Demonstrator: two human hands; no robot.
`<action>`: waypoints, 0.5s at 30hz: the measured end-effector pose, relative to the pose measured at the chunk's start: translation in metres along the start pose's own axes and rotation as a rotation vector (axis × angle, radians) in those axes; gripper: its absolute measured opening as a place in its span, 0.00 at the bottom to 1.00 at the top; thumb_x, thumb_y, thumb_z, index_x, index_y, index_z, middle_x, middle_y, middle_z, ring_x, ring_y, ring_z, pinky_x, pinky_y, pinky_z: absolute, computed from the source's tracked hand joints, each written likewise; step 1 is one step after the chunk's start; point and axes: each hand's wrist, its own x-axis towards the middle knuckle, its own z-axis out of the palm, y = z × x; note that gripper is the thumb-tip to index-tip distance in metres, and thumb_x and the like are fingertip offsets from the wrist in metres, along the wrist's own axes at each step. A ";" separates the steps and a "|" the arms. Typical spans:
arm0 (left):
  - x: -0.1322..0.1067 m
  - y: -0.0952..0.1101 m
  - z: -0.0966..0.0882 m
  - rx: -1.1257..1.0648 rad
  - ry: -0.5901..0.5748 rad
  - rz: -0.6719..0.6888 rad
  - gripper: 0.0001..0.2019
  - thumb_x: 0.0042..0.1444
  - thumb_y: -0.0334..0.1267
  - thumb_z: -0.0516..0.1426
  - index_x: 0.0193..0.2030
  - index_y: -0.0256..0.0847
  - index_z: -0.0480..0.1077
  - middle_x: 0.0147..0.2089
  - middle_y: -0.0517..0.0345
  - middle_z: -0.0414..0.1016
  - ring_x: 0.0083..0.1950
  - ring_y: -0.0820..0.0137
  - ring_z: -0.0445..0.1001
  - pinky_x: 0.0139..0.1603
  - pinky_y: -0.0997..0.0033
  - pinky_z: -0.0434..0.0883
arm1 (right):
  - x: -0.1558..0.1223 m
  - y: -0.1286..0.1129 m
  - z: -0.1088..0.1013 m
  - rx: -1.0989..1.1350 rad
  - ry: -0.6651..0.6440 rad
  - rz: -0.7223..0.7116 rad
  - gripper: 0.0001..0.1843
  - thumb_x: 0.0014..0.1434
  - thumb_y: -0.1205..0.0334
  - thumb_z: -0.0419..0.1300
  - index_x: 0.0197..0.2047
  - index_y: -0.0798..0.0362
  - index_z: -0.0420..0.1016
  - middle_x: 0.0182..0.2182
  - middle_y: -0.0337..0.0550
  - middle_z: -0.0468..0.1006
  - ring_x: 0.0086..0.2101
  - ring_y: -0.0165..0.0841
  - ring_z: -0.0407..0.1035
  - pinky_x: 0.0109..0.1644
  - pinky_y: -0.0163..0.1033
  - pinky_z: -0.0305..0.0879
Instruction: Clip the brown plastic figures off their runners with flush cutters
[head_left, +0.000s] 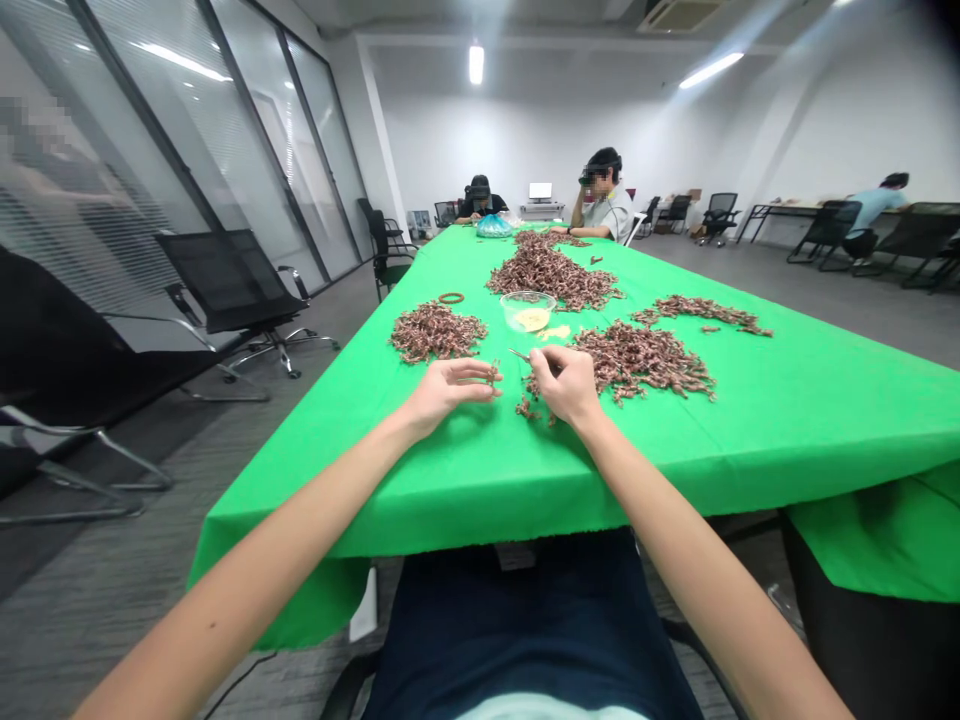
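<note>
My left hand (444, 390) hovers over the green tablecloth (787, 420) with its fingers pinched on a small bundle of brown pieces (491, 374). My right hand (568, 383) is curled beside it, pinching one thin brown piece (519, 354) that points toward the left hand. A few loose brown pieces (526, 408) lie on the cloth between the two hands. Just right of my right hand spreads a big heap of the same brown pieces (645, 360).
A clear plastic cup (528, 310) with yellowish bits stands beyond my hands, with a smaller brown pile (436, 331) to its left and a large one (553, 275) behind. Two people sit at the table's far end, another at a desk on the right. Office chairs (229, 290) stand left.
</note>
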 end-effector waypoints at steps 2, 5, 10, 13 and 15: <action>-0.002 -0.002 0.000 -0.081 0.036 -0.013 0.19 0.45 0.38 0.71 0.44 0.36 0.76 0.48 0.45 0.82 0.45 0.56 0.83 0.53 0.51 0.76 | -0.001 -0.003 0.000 -0.002 -0.030 -0.043 0.16 0.67 0.50 0.58 0.42 0.56 0.74 0.36 0.39 0.76 0.33 0.29 0.72 0.40 0.39 0.72; -0.004 -0.002 0.001 -0.164 0.052 -0.031 0.17 0.44 0.36 0.71 0.42 0.37 0.77 0.47 0.46 0.83 0.47 0.56 0.82 0.57 0.50 0.74 | -0.002 -0.005 0.001 -0.006 -0.058 -0.105 0.17 0.67 0.49 0.58 0.35 0.55 0.73 0.29 0.36 0.74 0.29 0.27 0.69 0.38 0.38 0.69; -0.007 0.001 0.003 -0.235 0.067 -0.039 0.16 0.44 0.36 0.72 0.41 0.37 0.79 0.47 0.47 0.83 0.50 0.56 0.81 0.62 0.50 0.71 | -0.003 -0.008 0.001 -0.016 -0.068 -0.173 0.17 0.64 0.52 0.56 0.27 0.52 0.75 0.24 0.40 0.75 0.26 0.30 0.65 0.35 0.37 0.58; -0.007 0.001 0.003 -0.267 0.080 -0.036 0.16 0.43 0.36 0.73 0.40 0.37 0.79 0.45 0.50 0.84 0.48 0.57 0.82 0.62 0.49 0.71 | -0.003 -0.009 0.002 -0.017 -0.081 -0.197 0.17 0.63 0.52 0.56 0.27 0.51 0.76 0.24 0.41 0.76 0.26 0.31 0.66 0.35 0.38 0.57; -0.007 0.001 0.003 -0.285 0.086 -0.030 0.16 0.43 0.37 0.73 0.39 0.38 0.79 0.43 0.52 0.84 0.46 0.58 0.83 0.61 0.49 0.71 | -0.003 -0.010 0.003 -0.018 -0.085 -0.208 0.17 0.62 0.51 0.56 0.27 0.51 0.76 0.25 0.42 0.77 0.26 0.32 0.67 0.36 0.38 0.57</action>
